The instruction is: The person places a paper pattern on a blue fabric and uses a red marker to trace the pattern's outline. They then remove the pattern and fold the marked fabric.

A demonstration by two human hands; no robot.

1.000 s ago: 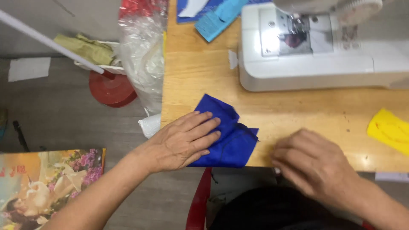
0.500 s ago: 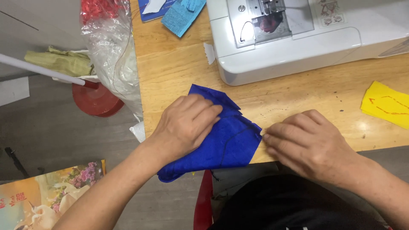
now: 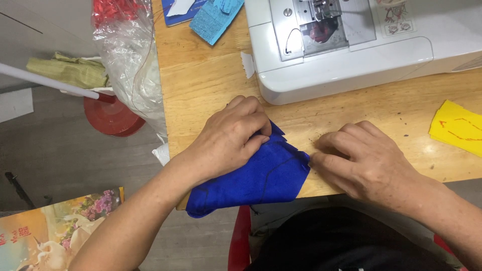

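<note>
Since the earlier frames, our left hand [image 3: 232, 140] has spread the blue cloth [image 3: 256, 178] flatter, and its near-left corner now hangs off the near edge of the wooden table [image 3: 211, 75]; our right hand [image 3: 364, 160] has slid up to touch the cloth's right point, so we judge we are smoothing it out. From the head view, the left hand lies palm-down on the cloth's far-left part, fingers curled and bunched over its folded edge, pressing rather than lifting. The right fingertips [image 3: 316, 159] sit pressed together at that point; whether they pinch it we cannot tell. Beyond stands the white sewing machine [image 3: 351, 55]; a yellow piece [image 3: 457, 128] lies far right.
</note>
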